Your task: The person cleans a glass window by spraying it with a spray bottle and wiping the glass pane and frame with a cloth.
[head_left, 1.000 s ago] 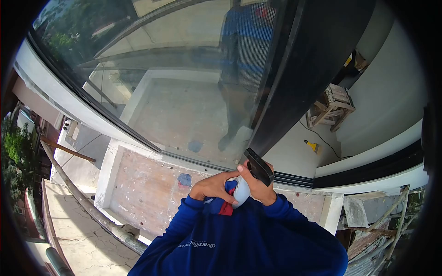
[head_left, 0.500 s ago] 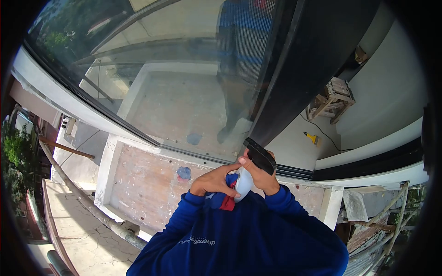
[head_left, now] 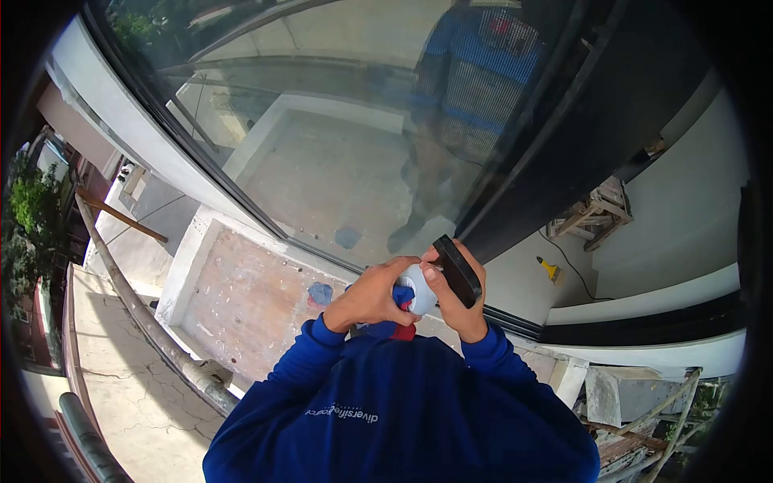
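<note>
My left hand (head_left: 369,296) is closed around the side of a white rounded container (head_left: 424,294), near its opening. A blue and red cloth (head_left: 403,296) shows at that opening, partly hidden by my left fingers, and more of it hangs below. My right hand (head_left: 457,310) grips a black block-shaped object (head_left: 458,271) with a long flat edge; its exact kind is unclear. The right thumb lies along the black object, beside the white container. Both hands are close together in front of my chest.
A large glass pane (head_left: 322,161) with a dark frame (head_left: 580,145) stands ahead. Below lies a paint-spattered ledge (head_left: 233,298) with a blue-grey lump (head_left: 320,293). Inside are a yellow-handled tool (head_left: 549,270), a cord and a wooden stool (head_left: 600,213). Poles (head_left: 137,310) run along the left.
The view has shifted and tilted. The white container has turned so its opening and the cloth inside show more. My left hand has moved up slightly; the right hand keeps hold of the black object.
</note>
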A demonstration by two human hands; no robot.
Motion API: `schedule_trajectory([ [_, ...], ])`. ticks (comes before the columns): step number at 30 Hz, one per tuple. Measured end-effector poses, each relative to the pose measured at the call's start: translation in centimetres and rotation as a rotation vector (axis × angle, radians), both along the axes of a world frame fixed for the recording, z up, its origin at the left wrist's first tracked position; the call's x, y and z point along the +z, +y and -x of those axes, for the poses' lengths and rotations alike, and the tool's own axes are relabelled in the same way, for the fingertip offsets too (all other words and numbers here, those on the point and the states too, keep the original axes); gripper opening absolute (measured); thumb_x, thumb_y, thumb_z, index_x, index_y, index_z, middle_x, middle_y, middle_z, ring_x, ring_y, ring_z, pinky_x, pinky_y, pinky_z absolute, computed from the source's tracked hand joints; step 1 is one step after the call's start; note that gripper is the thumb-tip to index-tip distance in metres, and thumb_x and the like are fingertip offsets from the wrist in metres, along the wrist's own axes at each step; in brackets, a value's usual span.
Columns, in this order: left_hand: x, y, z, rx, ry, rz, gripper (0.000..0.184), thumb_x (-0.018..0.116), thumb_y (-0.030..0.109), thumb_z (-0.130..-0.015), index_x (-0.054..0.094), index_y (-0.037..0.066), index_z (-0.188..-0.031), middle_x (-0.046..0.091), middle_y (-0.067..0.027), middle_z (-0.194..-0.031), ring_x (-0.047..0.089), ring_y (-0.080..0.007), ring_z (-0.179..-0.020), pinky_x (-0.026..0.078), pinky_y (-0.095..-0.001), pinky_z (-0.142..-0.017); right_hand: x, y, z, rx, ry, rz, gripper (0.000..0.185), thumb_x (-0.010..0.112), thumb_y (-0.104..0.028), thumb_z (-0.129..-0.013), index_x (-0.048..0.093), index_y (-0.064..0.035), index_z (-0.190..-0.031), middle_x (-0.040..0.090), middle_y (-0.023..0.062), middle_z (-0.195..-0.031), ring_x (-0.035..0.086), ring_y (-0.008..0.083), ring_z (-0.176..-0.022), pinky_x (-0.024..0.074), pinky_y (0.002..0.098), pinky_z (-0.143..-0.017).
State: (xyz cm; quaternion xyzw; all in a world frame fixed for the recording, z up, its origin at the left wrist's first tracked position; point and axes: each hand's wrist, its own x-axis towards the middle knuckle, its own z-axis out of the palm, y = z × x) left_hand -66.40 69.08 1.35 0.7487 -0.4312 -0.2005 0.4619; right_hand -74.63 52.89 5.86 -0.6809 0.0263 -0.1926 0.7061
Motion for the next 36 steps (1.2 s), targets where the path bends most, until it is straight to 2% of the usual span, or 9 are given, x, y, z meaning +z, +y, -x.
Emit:
schedule_trajectory([
  [3, -1.3, -0.4, 0.0, -0.043, 0.124, 0.089, 0.087, 0.086, 0.022, -0.057, 0.053, -0.004, -0.132, 0.066, -0.0241, -0.109, 0.066, -0.0374, -0.093, 0.052, -0.0395, -0.085, -0.1, 1.0, -0.4, -0.011, -0.125, 0.112, 0.025, 0.079, -0.012, -0.085, 0.063, 0.0014, -0.099, 0.064, 0.0099, -0.096, 0.060, 0.0170, -0.087, 0.0477, 0.0294, -0.077],
  [5, 1.7, -0.2, 0.6, -0.018, 0.062, 0.156, 0.086, 0.087, 0.022, -0.057, 0.053, -0.004, -0.131, 0.066, -0.0235, -0.109, 0.068, -0.0371, -0.093, 0.053, -0.0400, -0.084, 0.5, 0.8, -0.3, -0.013, -0.213, 0.124, 0.024, 0.079, -0.012, -0.085, 0.063, 0.0011, -0.096, 0.064, 0.0096, -0.096, 0.060, 0.0170, -0.086, 0.0474, 0.0291, -0.076],
  [7, -0.5, -0.7, -0.1, -0.043, 0.149, 0.066, 0.085, 0.087, 0.022, -0.057, 0.053, -0.003, -0.131, 0.066, -0.0230, -0.109, 0.068, -0.0380, -0.093, 0.053, -0.0407, -0.082, 0.6, 0.2, -1.0, -0.011, -0.219, 0.214, 0.024, 0.080, -0.013, -0.084, 0.063, 0.0009, -0.095, 0.064, 0.0094, -0.094, 0.060, 0.0182, -0.085, 0.0475, 0.0293, -0.076],
  [8, -0.4, -0.7, -0.1, -0.049, 0.187, 0.020, 0.085, 0.087, 0.023, -0.057, 0.053, -0.002, -0.131, 0.066, -0.0228, -0.110, 0.069, -0.0385, -0.093, 0.054, -0.0410, -0.081, 1.1, 0.6, -1.0, -0.005, 0.037, 0.064, 0.024, 0.081, -0.014, -0.083, 0.063, -0.0006, -0.093, 0.064, 0.0093, -0.090, 0.061, 0.0219, -0.082, 0.0479, 0.0303, -0.075],
  [12, 3.5, 0.4, 1.5, -0.007, -0.065, 0.110, 0.078, 0.086, 0.024, -0.060, 0.055, -0.001, -0.127, 0.067, -0.0212, -0.102, 0.069, -0.0354, -0.086, 0.054, -0.0390, -0.078, 2.7, 1.0, 0.7, 0.025, -0.451, 0.182, 0.024, 0.080, -0.013, -0.085, 0.062, -0.0012, -0.094, 0.063, 0.0064, -0.085, 0.060, 0.0134, -0.079, 0.0482, 0.0271, -0.074],
  [16, -0.8, -0.7, 1.0, -0.079, 0.241, 0.071, 0.080, 0.087, 0.024, -0.059, 0.055, -0.002, -0.128, 0.068, -0.0203, -0.100, 0.068, -0.0350, -0.087, 0.054, -0.0389, -0.079, -0.2, 0.3, -0.7, -0.058, 0.038, 0.090, 0.025, 0.079, -0.013, -0.086, 0.059, -0.0001, -0.095, 0.059, 0.0026, -0.081, 0.057, 0.0100, -0.074, 0.0478, 0.0260, -0.068],
  [23, 0.1, -0.5, 1.3, -0.103, 0.246, 0.009, 0.083, 0.088, 0.022, -0.058, 0.055, -0.004, -0.130, 0.069, -0.0204, -0.100, 0.068, -0.0332, -0.089, 0.052, -0.0371, -0.084, -2.7, 0.2, 0.2, -0.112, 0.072, 0.164, 0.029, 0.081, -0.019, -0.086, 0.058, -0.0002, -0.087, 0.051, 0.0029, -0.074, 0.047, 0.0118, -0.066, 0.0414, 0.0279, -0.060],
  [26, -0.9, -0.4, 1.2, -0.142, 0.287, 0.024, 0.084, 0.088, 0.021, -0.058, 0.054, -0.005, -0.130, 0.070, -0.0203, -0.101, 0.069, -0.0319, -0.091, 0.052, -0.0363, -0.086, -1.5, 1.0, -0.2, -0.141, -0.104, 0.118, 0.028, 0.080, -0.020, -0.086, 0.060, 0.0003, -0.085, 0.050, 0.0041, -0.074, 0.048, 0.0125, -0.067, 0.0394, 0.0293, -0.059],
  [36, -2.6, -0.4, 1.8, -0.140, 0.301, 0.014, 0.080, 0.087, 0.020, -0.059, 0.055, -0.006, -0.127, 0.071, -0.0197, -0.102, 0.069, -0.0295, -0.095, 0.052, -0.0357, -0.090, -2.4, 0.7, 0.3, -0.099, -0.076, 0.098, 0.026, 0.081, -0.015, -0.084, 0.064, 0.0022, -0.094, 0.052, 0.0059, -0.076, 0.052, 0.0141, -0.068, 0.0417, 0.0299, -0.060],
])
